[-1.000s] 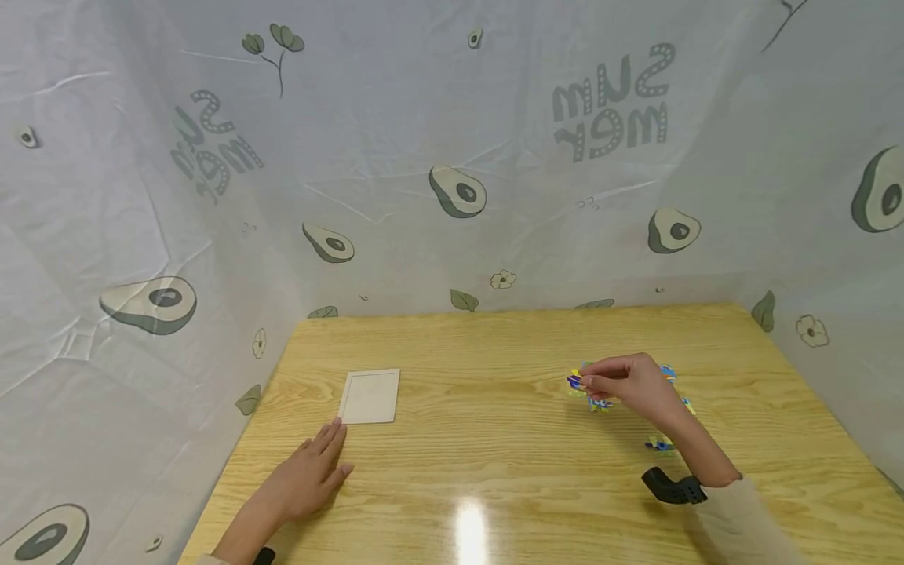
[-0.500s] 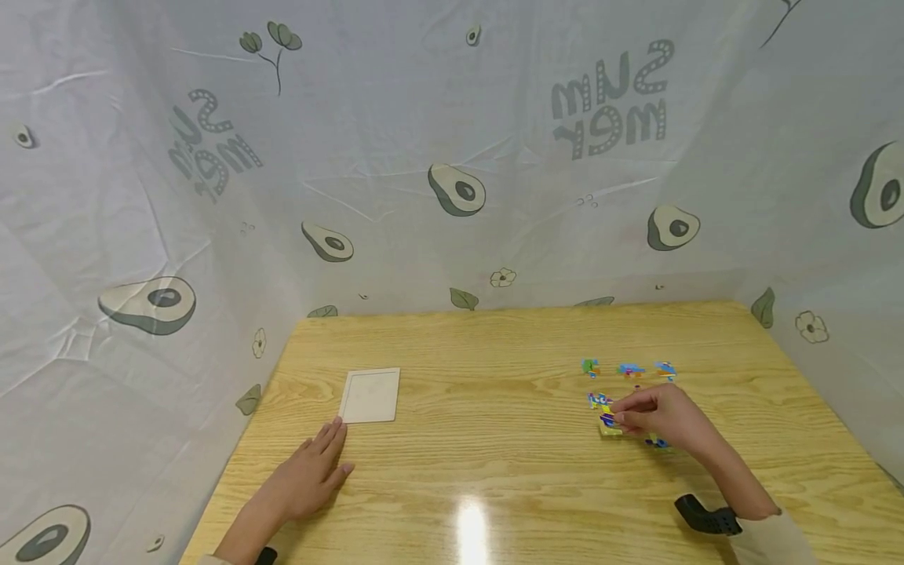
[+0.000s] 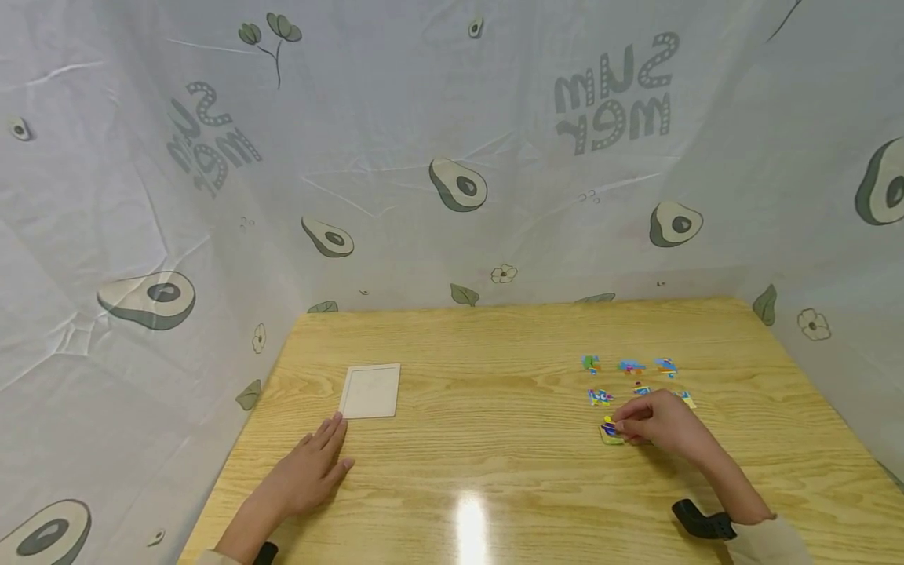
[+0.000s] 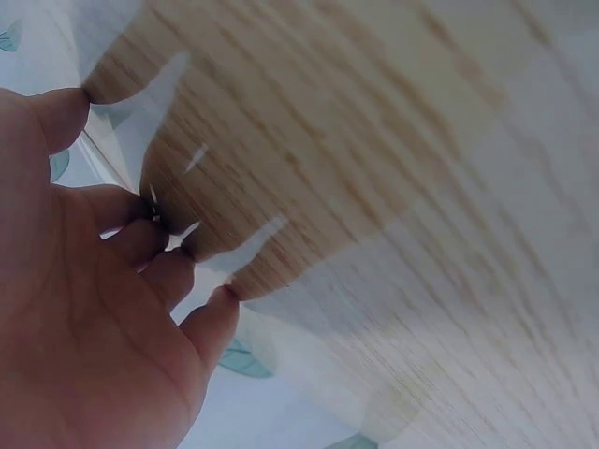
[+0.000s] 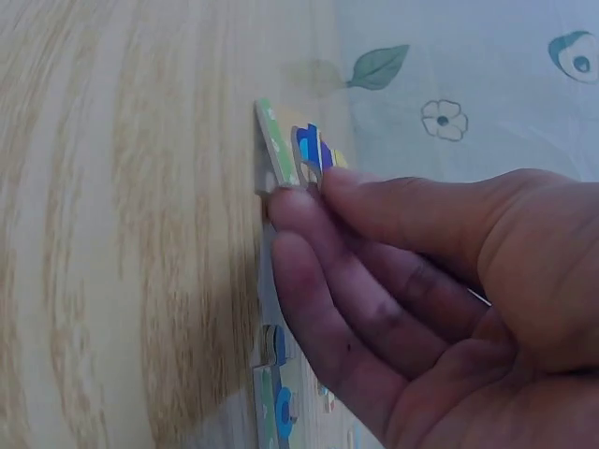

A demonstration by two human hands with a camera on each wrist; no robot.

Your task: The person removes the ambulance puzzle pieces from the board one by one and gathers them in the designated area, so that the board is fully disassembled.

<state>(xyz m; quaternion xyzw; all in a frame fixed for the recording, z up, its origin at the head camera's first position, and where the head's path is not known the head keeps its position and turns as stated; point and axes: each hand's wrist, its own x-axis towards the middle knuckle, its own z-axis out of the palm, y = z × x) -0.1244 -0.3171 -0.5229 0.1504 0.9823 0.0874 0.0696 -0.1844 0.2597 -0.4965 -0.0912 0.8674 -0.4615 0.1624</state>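
Observation:
My right hand (image 3: 660, 424) pinches a jigsaw puzzle piece (image 3: 610, 434) by its right side, thumb on top. The piece has a green edge with blue, purple and yellow print. In the right wrist view, this puzzle piece (image 5: 295, 150) is close over the wood, its near side between thumb and fingers. My left hand (image 3: 304, 475) lies on the table with fingers extended, fingertips right at the near left corner of a pale square puzzle tray (image 3: 370, 392). In the left wrist view, the left hand's (image 4: 103, 299) fingertips meet the tabletop.
Several other puzzle pieces lie in rows beyond the right hand, among them a green one (image 3: 590, 363), a blue one (image 3: 666, 366) and a yellow and blue one (image 3: 600, 397). Another piece (image 5: 276, 402) shows below the fingers. A printed curtain (image 3: 395, 157) borders the wooden table (image 3: 480, 439).
My right hand has brought the puzzle piece from the far rows nearer to me and down to the tabletop, uncovering other pieces. The left hand and the tray have stayed put.

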